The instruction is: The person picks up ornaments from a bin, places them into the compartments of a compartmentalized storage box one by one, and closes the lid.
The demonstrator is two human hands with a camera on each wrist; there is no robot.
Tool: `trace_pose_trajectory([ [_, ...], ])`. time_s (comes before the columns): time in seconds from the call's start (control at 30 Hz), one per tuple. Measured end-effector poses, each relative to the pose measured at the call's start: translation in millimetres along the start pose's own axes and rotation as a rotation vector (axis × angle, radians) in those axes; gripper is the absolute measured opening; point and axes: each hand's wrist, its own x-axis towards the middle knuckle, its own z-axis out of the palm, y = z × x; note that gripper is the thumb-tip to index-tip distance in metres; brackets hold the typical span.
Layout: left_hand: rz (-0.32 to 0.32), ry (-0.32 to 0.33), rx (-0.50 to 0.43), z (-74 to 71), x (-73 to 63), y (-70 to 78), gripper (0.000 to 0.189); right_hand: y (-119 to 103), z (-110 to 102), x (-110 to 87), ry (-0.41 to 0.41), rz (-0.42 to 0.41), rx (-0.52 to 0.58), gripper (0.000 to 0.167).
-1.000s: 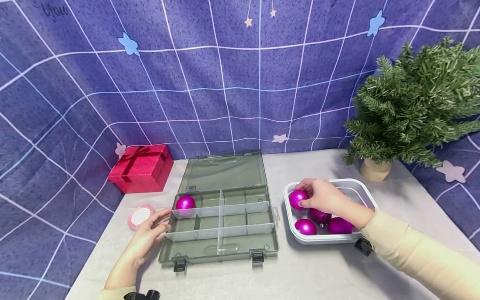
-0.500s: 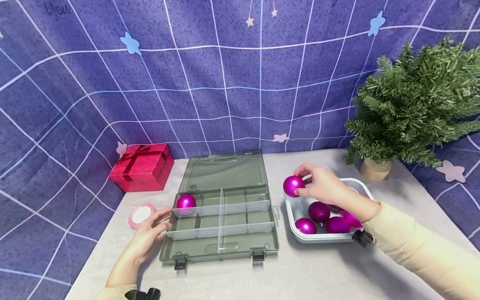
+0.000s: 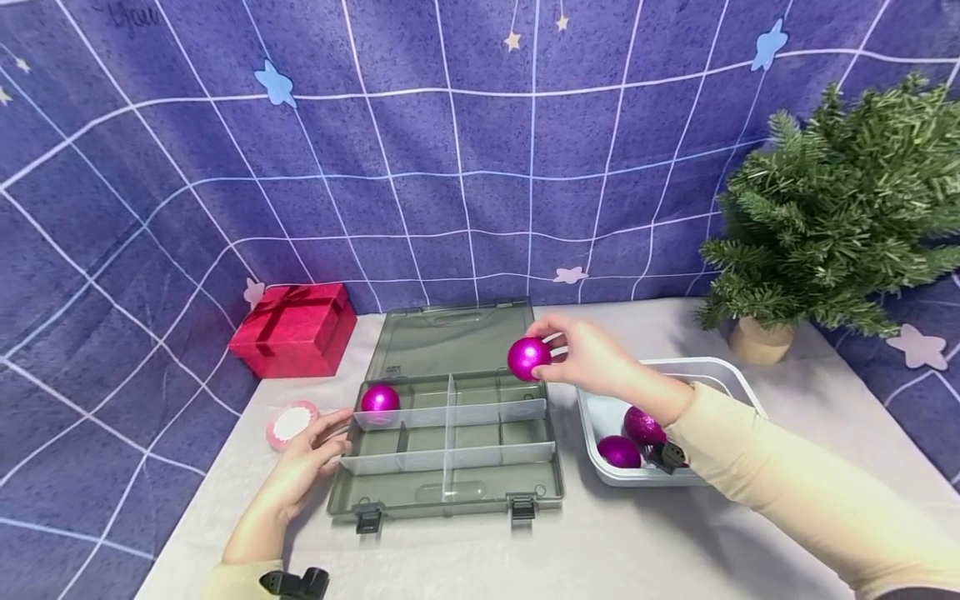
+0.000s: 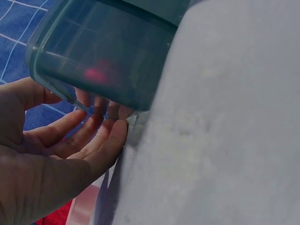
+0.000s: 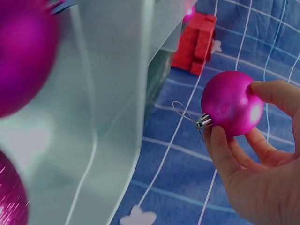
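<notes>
My right hand [image 3: 581,354] pinches a shiny magenta Christmas bauble [image 3: 528,359] over the back right compartment of the divided box. In the right wrist view, the held bauble [image 5: 233,103] shows a silver cap with a wire loop. The translucent grey-green compartment box [image 3: 442,511] lies with its lid [image 3: 457,342] folded back. Another magenta bauble [image 3: 380,403] sits in its back left compartment. At the box's left side rests my left hand [image 3: 306,458], its fingertips right at the wall; in the left wrist view those fingers [image 4: 84,136] are loosely bent beside the box.
A white tub [image 3: 622,477] with several magenta baubles, partly hidden by the right forearm, stands right of the box. A red gift box [image 3: 296,333] and a pink-and-white roll [image 3: 292,425] lie left. Behind the tub stands a small artificial tree [image 3: 832,208].
My right hand has lifted the bauble out of the white tub and carried it left to above the box. My left hand stays at the box's side.
</notes>
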Motion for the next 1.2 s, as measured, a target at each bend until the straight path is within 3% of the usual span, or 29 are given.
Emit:
trace_pose_trajectory([
  [0.7, 0.001, 0.005, 0.005, 0.6, 0.3, -0.6, 0.061, -26, 79, 64.7, -0.101, -0.031, -0.078, 0.044],
  [1.2, -0.003, 0.004, -0.004, 0.1, 0.8, -1.5, 0.061, -18, 123, 91.6, -0.16, -0.071, -0.143, 0.043],
])
